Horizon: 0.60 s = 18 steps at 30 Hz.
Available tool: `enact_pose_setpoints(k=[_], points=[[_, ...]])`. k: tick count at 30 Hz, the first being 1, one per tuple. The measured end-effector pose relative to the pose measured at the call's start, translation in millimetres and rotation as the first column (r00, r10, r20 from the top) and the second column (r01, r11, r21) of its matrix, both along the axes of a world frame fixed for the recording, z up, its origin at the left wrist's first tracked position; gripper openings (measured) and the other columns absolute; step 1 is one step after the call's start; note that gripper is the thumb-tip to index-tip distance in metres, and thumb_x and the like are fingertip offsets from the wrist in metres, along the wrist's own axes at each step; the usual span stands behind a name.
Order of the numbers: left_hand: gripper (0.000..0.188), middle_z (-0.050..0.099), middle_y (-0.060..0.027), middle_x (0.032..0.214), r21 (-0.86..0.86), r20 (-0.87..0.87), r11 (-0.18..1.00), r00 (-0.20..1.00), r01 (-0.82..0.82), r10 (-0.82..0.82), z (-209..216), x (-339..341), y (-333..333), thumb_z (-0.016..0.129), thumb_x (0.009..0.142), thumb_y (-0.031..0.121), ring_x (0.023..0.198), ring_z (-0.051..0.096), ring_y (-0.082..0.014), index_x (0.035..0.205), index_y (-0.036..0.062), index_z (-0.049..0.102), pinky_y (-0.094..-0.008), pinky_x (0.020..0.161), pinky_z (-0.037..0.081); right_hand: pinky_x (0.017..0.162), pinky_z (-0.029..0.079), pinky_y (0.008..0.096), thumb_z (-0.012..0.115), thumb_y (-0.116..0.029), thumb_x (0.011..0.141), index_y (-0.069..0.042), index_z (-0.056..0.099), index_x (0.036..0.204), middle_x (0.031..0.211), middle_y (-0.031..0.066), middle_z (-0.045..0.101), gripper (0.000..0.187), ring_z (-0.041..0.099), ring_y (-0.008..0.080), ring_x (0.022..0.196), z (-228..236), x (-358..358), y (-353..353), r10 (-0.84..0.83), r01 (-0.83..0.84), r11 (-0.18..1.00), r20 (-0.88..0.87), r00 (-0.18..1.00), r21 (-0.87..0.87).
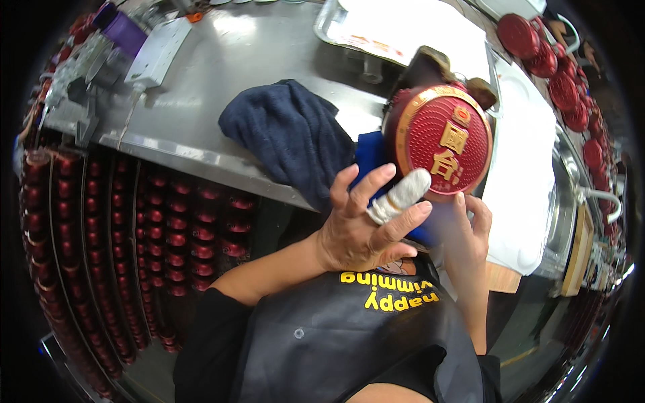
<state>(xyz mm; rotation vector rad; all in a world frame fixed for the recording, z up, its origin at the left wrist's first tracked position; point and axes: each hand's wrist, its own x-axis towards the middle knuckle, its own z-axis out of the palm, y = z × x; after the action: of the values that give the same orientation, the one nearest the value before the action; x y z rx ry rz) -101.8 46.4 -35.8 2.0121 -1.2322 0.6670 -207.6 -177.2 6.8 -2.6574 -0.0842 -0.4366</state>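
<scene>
A round, flat-sided dark-red bottle (420,151) with a gold rim and raised gold characters faces me, just beyond my hands. My left hand (366,225) is spread out by its lower left, with nothing in it; one finger is wrapped in white. At the bottle's lower edge, the fingertips of my right hand (474,228) touch it and the other fingers curl; part of that grip is hidden. Behind the bottle are a dark block (426,64) and a brown knob-like piece (482,92). A bright blue thing (369,158) shows beside and below the bottle.
A crumpled navy towel (285,131) lies on the steel table (195,87). Farther back are a metal tray (329,27), a white box (158,54) and a purple bottle (121,30). White sheeting (527,154) covers the right side. Racks of red bottles (175,221) stand below left.
</scene>
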Motion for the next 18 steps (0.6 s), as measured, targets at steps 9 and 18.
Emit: enact_pose_setpoints(k=[9, 18], points=[[0.065, 0.047, -0.0033, 0.16, 0.245, -0.004, 0.966, 0.997, -0.078, 0.081, -5.3, -16.0, 2.6, 0.045, 0.104, 0.062, 0.154, 0.027, -0.0374, 0.159, 0.0286, 0.048, -0.0618, 0.12, 0.01, 0.088, 0.059, 0.0421, 0.066, 0.011, 0.088, 0.009, 0.058, 0.133, 0.122, 0.0264, 0.069, 0.047, 0.072, 0.0385, 0.107, 40.0, 7.5, 0.9, 0.071, -0.119, 0.976, 0.247, 0.966, 0.185], [0.064, 0.054, 0.0018, 0.155, 0.472, 0.188, 0.88, 0.981, -0.053, -0.042, 27.7, -6.1, -2.5, 0.054, 0.099, 0.063, 0.154, 0.027, -0.0361, 0.155, 0.0304, 0.053, -0.0626, 0.122, 0.002, 0.071, 0.057, 0.0346, 0.072, -0.013, 0.098, 0.001, 0.063, 0.125, 0.097, 0.0156, 0.072, 0.031, 0.073, 0.025, 0.081, 10.2, 26.8, -32.4, -0.243, 0.149, 0.931, 0.263, 0.933, 0.332]])
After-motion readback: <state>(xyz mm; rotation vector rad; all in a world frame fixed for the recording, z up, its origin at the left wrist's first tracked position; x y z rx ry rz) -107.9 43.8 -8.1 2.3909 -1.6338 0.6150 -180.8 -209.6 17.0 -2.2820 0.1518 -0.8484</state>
